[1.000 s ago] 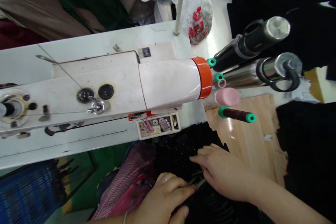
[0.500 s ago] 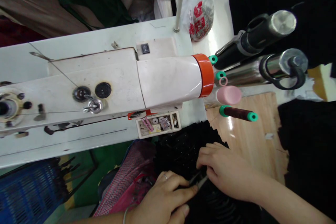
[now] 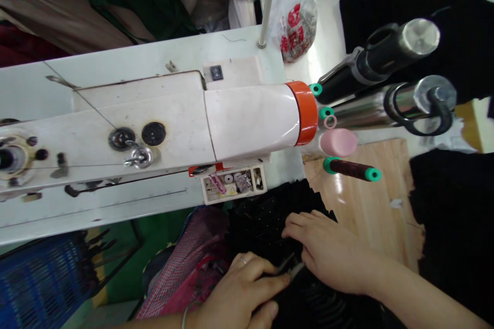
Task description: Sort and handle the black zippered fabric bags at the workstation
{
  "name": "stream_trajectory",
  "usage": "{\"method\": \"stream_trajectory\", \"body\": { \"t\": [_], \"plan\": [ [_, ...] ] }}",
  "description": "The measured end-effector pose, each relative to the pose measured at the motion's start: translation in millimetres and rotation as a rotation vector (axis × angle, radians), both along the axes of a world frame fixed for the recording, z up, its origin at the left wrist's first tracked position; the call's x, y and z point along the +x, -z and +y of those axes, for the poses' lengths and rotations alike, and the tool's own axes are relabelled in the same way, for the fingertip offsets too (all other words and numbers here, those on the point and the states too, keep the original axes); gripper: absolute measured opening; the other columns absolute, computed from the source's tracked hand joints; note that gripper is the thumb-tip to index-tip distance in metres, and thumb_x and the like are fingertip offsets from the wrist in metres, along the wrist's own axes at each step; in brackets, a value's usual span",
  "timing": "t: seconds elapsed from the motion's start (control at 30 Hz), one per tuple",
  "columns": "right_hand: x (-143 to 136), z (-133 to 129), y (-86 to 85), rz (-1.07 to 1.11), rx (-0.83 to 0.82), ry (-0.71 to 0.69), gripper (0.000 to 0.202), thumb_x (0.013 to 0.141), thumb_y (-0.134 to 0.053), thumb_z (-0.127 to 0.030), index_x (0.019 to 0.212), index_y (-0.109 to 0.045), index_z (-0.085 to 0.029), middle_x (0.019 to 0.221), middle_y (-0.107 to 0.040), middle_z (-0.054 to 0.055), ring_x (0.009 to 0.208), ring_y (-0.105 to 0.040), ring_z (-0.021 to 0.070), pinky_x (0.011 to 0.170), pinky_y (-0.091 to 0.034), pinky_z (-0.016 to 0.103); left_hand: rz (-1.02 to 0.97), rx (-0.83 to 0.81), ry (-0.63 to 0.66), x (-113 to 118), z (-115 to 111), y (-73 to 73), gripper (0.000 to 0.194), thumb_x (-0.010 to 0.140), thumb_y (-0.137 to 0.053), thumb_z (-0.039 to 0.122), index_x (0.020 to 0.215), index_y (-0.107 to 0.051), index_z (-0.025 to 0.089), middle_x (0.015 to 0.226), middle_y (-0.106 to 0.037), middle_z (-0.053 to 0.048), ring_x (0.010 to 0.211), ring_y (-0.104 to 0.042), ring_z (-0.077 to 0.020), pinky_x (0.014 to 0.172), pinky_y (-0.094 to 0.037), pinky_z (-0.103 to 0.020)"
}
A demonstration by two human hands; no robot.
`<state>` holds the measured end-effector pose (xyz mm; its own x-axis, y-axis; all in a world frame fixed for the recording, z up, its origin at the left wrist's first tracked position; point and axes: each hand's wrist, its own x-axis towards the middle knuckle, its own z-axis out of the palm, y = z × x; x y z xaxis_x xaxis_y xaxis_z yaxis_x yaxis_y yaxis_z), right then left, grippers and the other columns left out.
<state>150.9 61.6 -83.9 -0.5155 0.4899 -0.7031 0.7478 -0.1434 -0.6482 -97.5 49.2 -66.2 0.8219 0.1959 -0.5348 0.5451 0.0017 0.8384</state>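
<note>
My left hand (image 3: 247, 288), with a ring and a bracelet, is at the lower middle on the black cloth (image 3: 266, 216). Its fingers are bent and closed on the cloth, with the index fingertip at a narrow greyish strip (image 3: 296, 269). What this strip is, I cannot make out. My right hand (image 3: 324, 249) lies just right of it, fingers curled over the same cloth and thumb tucked beneath. Part of the cloth is hidden under both hands. It is bunched at the edge of the sewing table, with small light dots on it.
Above the hands stands a white sewing machine (image 3: 250, 118) with an orange band. A parts tray (image 3: 233, 185), a dark thread spool (image 3: 351, 169), a pink-topped object (image 3: 338, 142) and two flasks (image 3: 401, 51) surround it. A blue basket (image 3: 42, 282) sits lower left; more black fabric (image 3: 455, 216) lies right.
My right hand has shifted slightly left over the cloth, its fingers reaching a little farther. My left hand stays nearly in place. The view has tilted a little.
</note>
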Motion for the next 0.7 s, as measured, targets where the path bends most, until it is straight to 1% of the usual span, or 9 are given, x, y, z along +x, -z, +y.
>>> {"method": "stream_trajectory", "body": {
  "t": [0.1, 0.2, 0.27, 0.33, 0.4, 0.47, 0.53, 0.63, 0.7],
  "plan": [
    [-0.4, -0.5, -0.6, -0.025, -0.022, -0.028, 0.043, 0.074, -0.045, -0.011, 0.109, -0.065, -0.024, 0.115, -0.061, 0.005, 0.108, -0.055, 0.0263, 0.100, -0.034, 0.051, 0.030, -0.063, -0.009, 1.5, 0.0, -1.2, 0.052, 0.093, -0.054, 0.021, 0.143, -0.043, 0.032, 0.130, -0.054, -0.004, 0.116, -0.049, -0.0240, 0.101, -0.040, -0.043],
    [-1.1, 1.5, -3.9, -0.028, -0.059, -0.037, 0.036, 0.073, -0.046, -0.011, 0.098, -0.068, -0.025, 0.105, -0.062, 0.003, 0.102, -0.056, 0.0237, 0.099, -0.035, 0.051, 0.143, -0.128, -0.073, 5.0, 0.9, -3.4, 0.063, 0.086, -0.058, 0.017, 0.146, -0.037, 0.019, 0.132, -0.052, -0.010, 0.121, -0.046, -0.0265, 0.109, -0.036, -0.048],
    [-1.0, 2.5, -6.1, -0.023, -0.050, -0.027, 0.033, 0.073, -0.045, -0.010, 0.090, -0.069, -0.025, 0.101, -0.061, 0.001, 0.098, -0.055, 0.0215, 0.096, -0.036, 0.049, 0.210, -0.152, -0.090, 8.0, 3.0, -5.1, 0.067, 0.082, -0.059, 0.016, 0.145, -0.038, 0.013, 0.133, -0.049, -0.013, 0.124, -0.043, -0.0278, 0.113, -0.033, -0.049],
    [-0.6, 2.5, -6.9, -0.007, -0.014, -0.021, 0.031, 0.074, -0.046, -0.010, 0.087, -0.069, -0.025, 0.109, -0.061, 0.000, 0.102, -0.054, 0.0214, 0.096, -0.037, 0.047, 0.237, -0.138, -0.067, 10.3, 5.9, -6.5, 0.060, 0.080, -0.060, 0.016, 0.139, -0.049, 0.015, 0.133, -0.048, -0.013, 0.126, -0.042, -0.0287, 0.113, -0.034, -0.049],
    [-0.2, 1.6, -6.0, 0.025, 0.013, -0.021, 0.030, 0.074, -0.046, -0.011, 0.086, -0.070, -0.025, 0.119, -0.061, -0.002, 0.108, -0.053, 0.0218, 0.097, -0.036, 0.047, 0.251, -0.085, -0.037, 11.1, 8.2, -6.8, 0.052, 0.080, -0.061, 0.019, 0.132, -0.058, 0.021, 0.141, -0.040, -0.013, 0.132, -0.036, -0.0320, 0.114, -0.031, -0.052],
    [-0.1, 0.6, -4.4, 0.056, 0.015, -0.018, 0.031, 0.074, -0.047, -0.010, 0.085, -0.070, -0.026, 0.122, -0.062, -0.006, 0.109, -0.053, 0.0207, 0.099, -0.035, 0.047, 0.257, -0.031, -0.016, 10.1, 8.8, -5.8, 0.052, 0.081, -0.061, 0.021, 0.132, -0.058, 0.026, 0.152, -0.028, -0.012, 0.141, -0.024, -0.0356, 0.116, -0.025, -0.058],
    [-0.3, -0.2, -3.5, 0.068, 0.005, -0.004, 0.031, 0.074, -0.047, -0.010, 0.084, -0.071, -0.026, 0.119, -0.064, -0.007, 0.106, -0.054, 0.0190, 0.098, -0.035, 0.045, 0.251, -0.016, 0.004, 8.1, 7.4, -3.8, 0.054, 0.081, -0.062, 0.021, 0.134, -0.056, 0.029, 0.156, -0.023, -0.010, 0.143, -0.020, -0.0360, 0.115, -0.024, -0.059],
    [-0.6, -1.2, -4.5, 0.078, 0.007, 0.015, 0.031, 0.074, -0.047, -0.009, 0.083, -0.071, -0.026, 0.115, -0.066, -0.007, 0.104, -0.054, 0.0185, 0.097, -0.036, 0.044, 0.210, -0.001, -0.008, 5.2, 4.0, -0.8, 0.055, 0.079, -0.064, 0.019, 0.134, -0.056, 0.027, 0.148, -0.038, -0.010, 0.136, -0.034, -0.0326, 0.114, -0.031, -0.054],
    [-0.4, -2.0, -6.0, 0.082, 0.015, 0.019, 0.030, 0.074, -0.047, -0.008, 0.082, -0.071, -0.025, 0.112, -0.067, -0.006, 0.103, -0.054, 0.0187, 0.097, -0.036, 0.044, 0.154, 0.009, -0.051, 4.2, 2.2, 0.4, 0.054, 0.078, -0.065, 0.018, 0.131, -0.058, 0.025, 0.138, -0.048, -0.009, 0.128, -0.043, -0.0289, 0.112, -0.036, -0.048]
  ]
}}
